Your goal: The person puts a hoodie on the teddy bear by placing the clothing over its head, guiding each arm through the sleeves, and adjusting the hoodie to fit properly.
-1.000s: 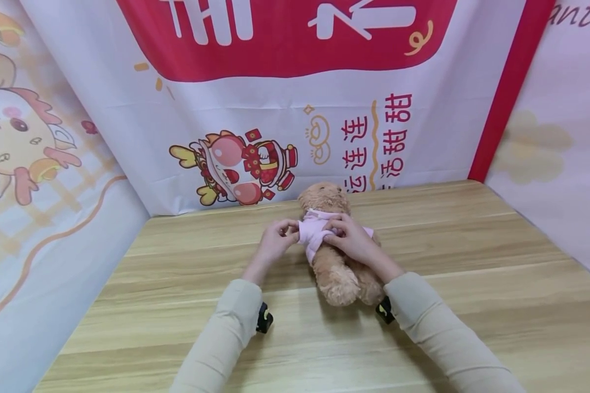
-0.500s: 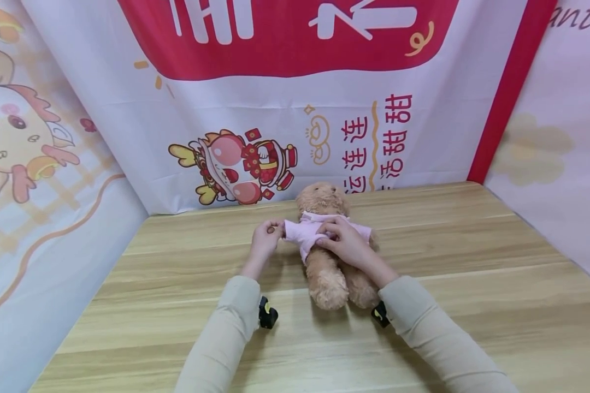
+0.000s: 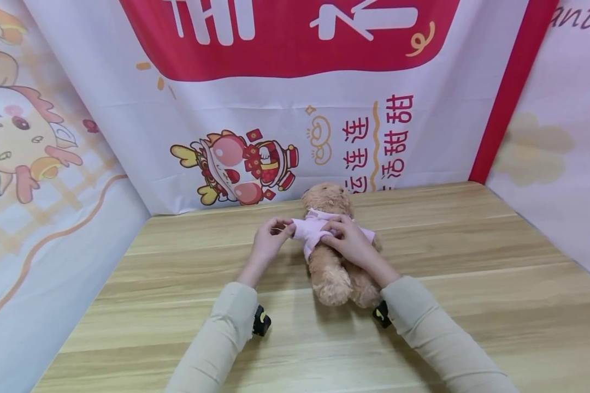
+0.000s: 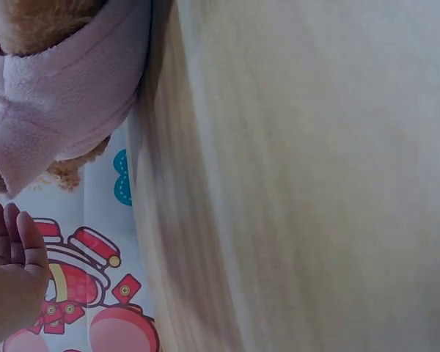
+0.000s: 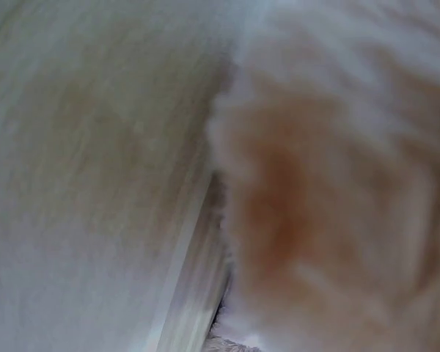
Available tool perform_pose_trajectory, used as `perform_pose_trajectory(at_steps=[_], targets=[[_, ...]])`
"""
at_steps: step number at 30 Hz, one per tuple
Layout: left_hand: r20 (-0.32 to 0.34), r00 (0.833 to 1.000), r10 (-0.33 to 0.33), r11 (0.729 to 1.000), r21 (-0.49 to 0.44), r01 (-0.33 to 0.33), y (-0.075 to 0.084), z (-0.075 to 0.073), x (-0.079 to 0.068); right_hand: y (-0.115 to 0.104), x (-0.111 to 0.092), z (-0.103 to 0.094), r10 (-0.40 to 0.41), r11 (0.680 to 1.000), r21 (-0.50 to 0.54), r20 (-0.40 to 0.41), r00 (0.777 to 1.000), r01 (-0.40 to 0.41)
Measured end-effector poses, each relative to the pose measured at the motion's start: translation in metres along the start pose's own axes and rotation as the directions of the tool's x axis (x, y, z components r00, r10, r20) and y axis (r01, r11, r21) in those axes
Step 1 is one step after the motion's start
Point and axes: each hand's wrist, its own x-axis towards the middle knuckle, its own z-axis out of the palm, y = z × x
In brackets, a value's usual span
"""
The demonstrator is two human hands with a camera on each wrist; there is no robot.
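Observation:
A light-brown teddy bear [image 3: 330, 278] lies on its back on the table, its head toward the back wall, wearing a pink fleece shirt [image 3: 308, 232]. At the end of the sleeve on the left, my left hand [image 3: 269, 239] pinches the cuff between thumb and forefinger. The left wrist view has the shirt [image 4: 66, 88] at the upper left and several outstretched fingers of the left hand [image 4: 15, 271] below the cuff. My right hand [image 3: 350, 240] grips the front of the shirt near the hem. Blurred brown fur of the teddy bear [image 5: 315, 205] fills the right wrist view's right side.
The wood-grain table [image 3: 177, 311] runs back to a white printed cloth [image 3: 255, 98] with red shapes and a cartoon figure. Printed cloth walls stand at the left and right. A black wrist camera [image 3: 261, 321] sits under the left cuff, another [image 3: 382, 314] under the right.
The left hand first drew the bear's sleeve out to the left, then came back right toward the body. The bear shifted slightly with it. The right hand stays on the shirt front.

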Motion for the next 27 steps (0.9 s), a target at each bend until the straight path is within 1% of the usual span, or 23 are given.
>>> perform_pose_trajectory(at_steps=[4, 6, 9, 13, 16, 19, 23, 27], targets=[[-0.002, 0.999, 0.041, 0.999, -0.025, -0.041, -0.003, 0.004, -0.002, 0.000, 0.000, 0.001, 0.005, 1.000, 0.005, -0.005, 1.000, -0.005], [-0.021, 0.998, 0.055, 0.998, -0.038, -0.055, -0.004, 0.007, -0.003, 0.000, 0.000, 0.002, 0.009, 1.000, 0.011, -0.008, 1.000, -0.009], [-0.065, 0.996, 0.055, 0.996, -0.069, -0.060, -0.003, 0.013, -0.005, 0.000, 0.000, 0.002, -0.005, 1.000, 0.005, -0.014, 1.000, 0.005], [-0.140, 0.990, 0.017, 0.994, -0.102, -0.032, 0.001, 0.024, -0.006, 0.000, 0.000, 0.003, 0.009, 1.000, 0.013, -0.014, 1.000, -0.009], [-0.200, 0.980, -0.018, 0.996, -0.089, 0.000, 0.004, 0.032, -0.006, -0.001, -0.001, 0.002, 0.021, 1.000, 0.016, -0.014, 1.000, -0.021], [-0.251, 0.968, -0.027, 0.998, -0.060, 0.013, 0.006, 0.036, -0.004, 0.000, -0.001, 0.001, 0.017, 1.000, 0.006, -0.015, 1.000, -0.017], [-0.294, 0.955, -0.040, 0.998, -0.052, 0.026, 0.009, 0.033, 0.001, -0.001, -0.002, 0.001, 0.011, 1.000, 0.003, -0.009, 1.000, -0.011], [-0.315, 0.945, -0.087, 0.996, -0.032, 0.081, 0.007, 0.025, 0.008, -0.004, -0.001, 0.002, -0.011, 1.000, -0.014, 0.002, 1.000, 0.011]])
